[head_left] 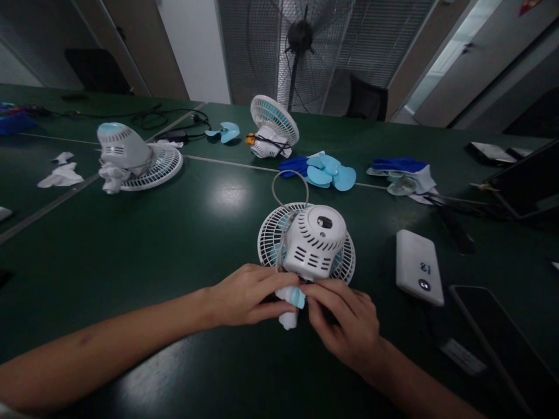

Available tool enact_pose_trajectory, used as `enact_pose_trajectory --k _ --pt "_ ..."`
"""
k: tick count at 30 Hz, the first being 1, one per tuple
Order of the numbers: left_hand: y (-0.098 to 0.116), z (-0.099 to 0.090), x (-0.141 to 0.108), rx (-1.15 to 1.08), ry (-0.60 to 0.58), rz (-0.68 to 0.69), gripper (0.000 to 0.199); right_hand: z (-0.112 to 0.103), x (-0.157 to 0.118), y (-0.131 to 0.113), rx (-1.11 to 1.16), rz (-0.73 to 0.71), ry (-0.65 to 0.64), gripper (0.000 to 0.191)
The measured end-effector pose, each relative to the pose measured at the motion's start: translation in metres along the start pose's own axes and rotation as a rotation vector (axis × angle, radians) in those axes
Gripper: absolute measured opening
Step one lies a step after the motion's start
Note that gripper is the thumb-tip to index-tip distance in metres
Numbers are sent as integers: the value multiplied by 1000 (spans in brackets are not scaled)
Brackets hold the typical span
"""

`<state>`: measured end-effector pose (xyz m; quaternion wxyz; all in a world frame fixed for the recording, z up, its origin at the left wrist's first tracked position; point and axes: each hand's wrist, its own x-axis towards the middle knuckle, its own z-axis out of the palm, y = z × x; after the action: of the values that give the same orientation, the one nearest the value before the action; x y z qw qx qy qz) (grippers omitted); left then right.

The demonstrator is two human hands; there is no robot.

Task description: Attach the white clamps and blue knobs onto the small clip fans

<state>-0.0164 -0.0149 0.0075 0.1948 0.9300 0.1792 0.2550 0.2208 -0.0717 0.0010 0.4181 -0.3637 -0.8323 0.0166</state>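
Note:
A small white fan (315, 238) lies grille-down on the dark green table (196, 233), its motor housing facing up and a thin grey cord looping behind it. At its near end is a white clip (288, 319) with a light blue part (297, 297). My left hand (257, 295) pinches this clip between thumb and fingers. My right hand (345, 317) is bent against the joint of clip and housing, its fingertips pressed together near the blue part; what they hold, if anything, is hidden.
Two more white fans (124, 154) (273, 131) stand farther back. Light blue blades (331, 171) rest by blue gloves (399, 169). On the right are a white power bank (419, 266) and a phone (502, 343). White scraps (63, 176) lie left.

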Motion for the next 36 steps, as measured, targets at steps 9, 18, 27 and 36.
enact_pose_trajectory --k 9,18,27,36 --pt "-1 0 -1 -41 -19 -4 32 0 -1 0 73 25 -33 19" --pt "-1 1 -1 -38 -26 -2 32 -1 -3 4 159 -20 -55 22" --pt "-3 3 -4 -72 -25 -12 36 -5 -5 1 119 -208 -111 22" --pt "-2 1 -2 -46 -24 -9 35 -7 -1 9 15 -71 -36 33"
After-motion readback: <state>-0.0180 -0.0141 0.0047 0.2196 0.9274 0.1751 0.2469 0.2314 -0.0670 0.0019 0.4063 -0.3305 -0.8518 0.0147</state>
